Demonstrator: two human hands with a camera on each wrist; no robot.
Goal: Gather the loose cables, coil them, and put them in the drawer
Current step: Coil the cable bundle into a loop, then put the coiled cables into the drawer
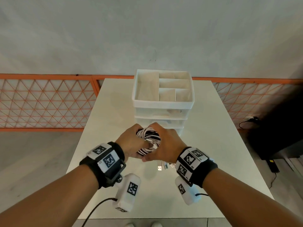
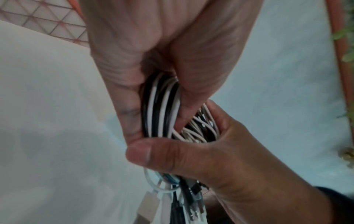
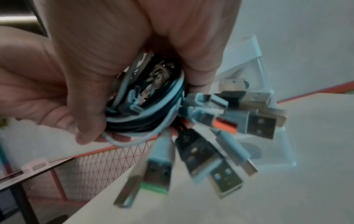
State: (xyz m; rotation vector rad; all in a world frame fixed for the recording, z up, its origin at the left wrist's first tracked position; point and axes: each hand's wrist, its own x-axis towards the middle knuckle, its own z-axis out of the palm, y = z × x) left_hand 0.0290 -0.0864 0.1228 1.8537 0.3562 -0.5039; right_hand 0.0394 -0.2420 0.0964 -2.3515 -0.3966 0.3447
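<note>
Drawer unit [image 1: 159, 115]: white, translucent drawers, at the far centre of the table [image 1: 213, 145]; drawer fronts flush; contents blurred, cannot tell
Top tray [image 1: 163, 102]: open, split by dividers into compartments, all showing bare floors
Cables [image 1: 148, 140]: black and white, one coil, held above the table just in front of the unit
Plugs [image 3: 256, 125]: USB ends hang below the coil
Left hand [image 1: 131, 143]: fingers curled round the coil
Right hand [image 1: 165, 145]: fingers and thumb wrapped round the coil
Markings: square black-and-white codes on the wrist bands [image 1: 108, 159]; no readable text
Edges: bare tabletop left and right of the unit

One cable bundle [image 1: 148, 139] (coiled), one drawer unit [image 1: 162, 102]
</note>
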